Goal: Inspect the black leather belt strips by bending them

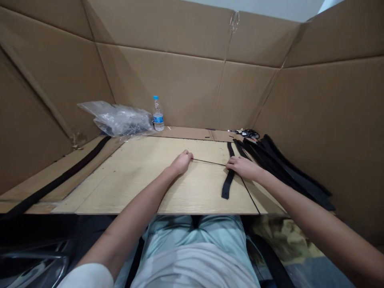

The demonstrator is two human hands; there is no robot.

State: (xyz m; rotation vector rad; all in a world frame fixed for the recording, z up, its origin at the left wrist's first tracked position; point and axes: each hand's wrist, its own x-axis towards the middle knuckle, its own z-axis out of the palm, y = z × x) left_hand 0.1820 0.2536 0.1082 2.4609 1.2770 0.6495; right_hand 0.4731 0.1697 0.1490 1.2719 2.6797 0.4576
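Short black strap [228, 176], flat on the pale counter [135, 180], right of centre, running from near the front edge toward the back. Resting on its upper half: right hand [244, 166], palm down, fingers laid out flat over it, not closed round it. Left hand [181, 162] apart to the left, curled narrow, knuckles up, touching the end of a thin dark line [208, 162] (seam or thread, cannot tell) reaching across to the strap. Just right of the right hand, a heap of black straps [285, 172] along the cardboard wall [330, 120]. Far left, one long strap [60, 176]. At the back, water bottle [158, 116] upright beside a crumpled plastic bag [117, 118].
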